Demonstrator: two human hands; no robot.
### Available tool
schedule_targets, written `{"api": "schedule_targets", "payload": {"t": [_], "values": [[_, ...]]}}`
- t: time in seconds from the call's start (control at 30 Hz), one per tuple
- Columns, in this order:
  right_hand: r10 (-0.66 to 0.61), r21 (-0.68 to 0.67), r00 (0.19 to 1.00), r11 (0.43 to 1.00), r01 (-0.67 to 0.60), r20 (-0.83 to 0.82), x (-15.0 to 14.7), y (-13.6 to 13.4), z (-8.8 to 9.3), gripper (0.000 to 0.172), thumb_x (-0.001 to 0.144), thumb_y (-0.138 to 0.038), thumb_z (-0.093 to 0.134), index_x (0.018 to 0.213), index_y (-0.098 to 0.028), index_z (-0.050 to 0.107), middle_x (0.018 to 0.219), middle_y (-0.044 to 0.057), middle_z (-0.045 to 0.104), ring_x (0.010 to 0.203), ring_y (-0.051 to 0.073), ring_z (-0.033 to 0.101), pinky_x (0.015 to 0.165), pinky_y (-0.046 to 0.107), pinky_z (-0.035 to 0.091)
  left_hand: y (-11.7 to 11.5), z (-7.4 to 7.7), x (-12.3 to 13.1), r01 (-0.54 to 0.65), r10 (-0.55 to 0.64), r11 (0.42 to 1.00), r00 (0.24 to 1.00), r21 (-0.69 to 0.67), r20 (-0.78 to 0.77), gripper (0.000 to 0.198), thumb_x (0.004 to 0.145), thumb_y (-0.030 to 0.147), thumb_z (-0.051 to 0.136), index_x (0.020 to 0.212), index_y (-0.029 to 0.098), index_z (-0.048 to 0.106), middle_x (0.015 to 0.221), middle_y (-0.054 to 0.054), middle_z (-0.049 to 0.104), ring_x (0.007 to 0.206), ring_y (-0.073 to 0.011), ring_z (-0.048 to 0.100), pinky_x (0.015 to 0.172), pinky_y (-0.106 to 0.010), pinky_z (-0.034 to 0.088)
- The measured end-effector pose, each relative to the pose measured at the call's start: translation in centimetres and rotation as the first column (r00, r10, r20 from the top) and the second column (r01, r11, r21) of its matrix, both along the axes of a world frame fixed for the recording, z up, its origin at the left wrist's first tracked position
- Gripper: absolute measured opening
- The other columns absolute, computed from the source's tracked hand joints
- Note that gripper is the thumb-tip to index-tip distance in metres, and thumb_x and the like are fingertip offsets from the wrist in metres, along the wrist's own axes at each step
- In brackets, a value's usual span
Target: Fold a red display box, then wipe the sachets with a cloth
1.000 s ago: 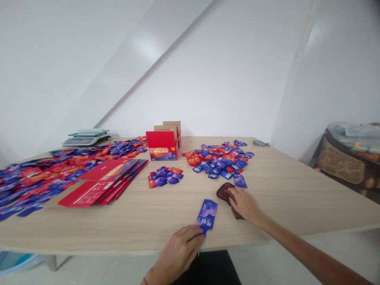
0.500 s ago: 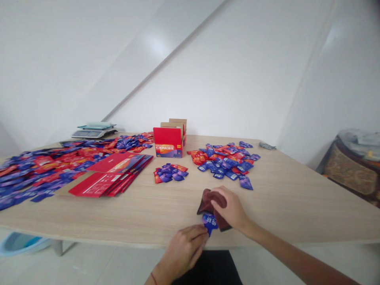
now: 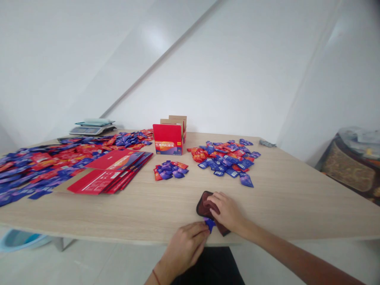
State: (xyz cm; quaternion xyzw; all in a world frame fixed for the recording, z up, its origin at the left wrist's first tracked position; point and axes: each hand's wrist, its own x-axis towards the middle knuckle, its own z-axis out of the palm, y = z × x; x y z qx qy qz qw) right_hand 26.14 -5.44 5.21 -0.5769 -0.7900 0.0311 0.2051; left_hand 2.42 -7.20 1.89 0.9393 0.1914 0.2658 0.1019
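Note:
At the table's front edge my left hand [image 3: 187,242] has its fingertips pressed together on the lower end of a blue sachet [image 3: 210,224]. My right hand [image 3: 228,209] grips a bunched brown cloth [image 3: 204,204] with a dark border. That cloth lies over the upper part of the sachet, so only a small blue piece shows between the two hands. Beyond them is a small pile of blue and red sachets [image 3: 170,170]. A larger sachet pile [image 3: 227,158] lies farther back to the right.
Flattened red cartons [image 3: 109,172] are stacked at the left, beside a wide spread of sachets [image 3: 44,166]. Standing open cartons [image 3: 168,140] are at the back. A scale [image 3: 92,127] sits far left, a grey crumpled item [image 3: 267,143] far right.
The cloth in my right hand has come down flatter over the sachet and now covers its printed face. My left hand stays at the sachet's lower end.

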Motion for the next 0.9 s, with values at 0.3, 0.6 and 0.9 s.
{"api": "schedule_targets", "payload": {"t": [0.3,0.6,0.9], "values": [[-0.115,-0.017,0.993,0.993,0.115,0.039,2.8,3.1,0.1,0.024,0.089,-0.020,0.062,0.111,-0.025,0.070,0.111,0.005,0.069,0.106,0.024,0.063,0.092,0.032,0.044,0.0,0.0,0.0,-0.008,0.009,1.000,1.000,0.011,-0.012,0.035,0.100,0.014,0.054,0.133,0.022,0.064,0.133,-0.005,0.070,0.122,-0.0207,0.067,0.111,-0.035,0.053],[-0.151,0.149,0.977,0.973,0.174,-0.152,2.6,3.1,-0.3,0.027,0.089,-0.018,0.060,0.114,-0.024,0.069,0.113,0.007,0.070,0.109,0.025,0.064,0.098,0.037,0.048,0.0,-0.2,0.2,-0.015,0.014,0.999,1.000,0.036,0.009,0.034,0.099,0.014,0.055,0.130,0.023,0.066,0.128,-0.006,0.072,0.117,-0.0210,0.069,0.107,-0.035,0.056],[0.052,0.150,0.933,0.989,0.002,-0.355,-0.9,-0.4,0.8,0.030,0.085,-0.013,0.062,0.110,-0.027,0.070,0.111,0.004,0.071,0.106,0.023,0.065,0.096,0.036,0.051,0.0,-0.1,0.2,-0.005,0.004,1.000,1.000,0.028,0.012,0.033,0.101,0.014,0.053,0.130,0.022,0.065,0.127,-0.006,0.072,0.115,-0.0200,0.069,0.105,-0.032,0.056]]}}
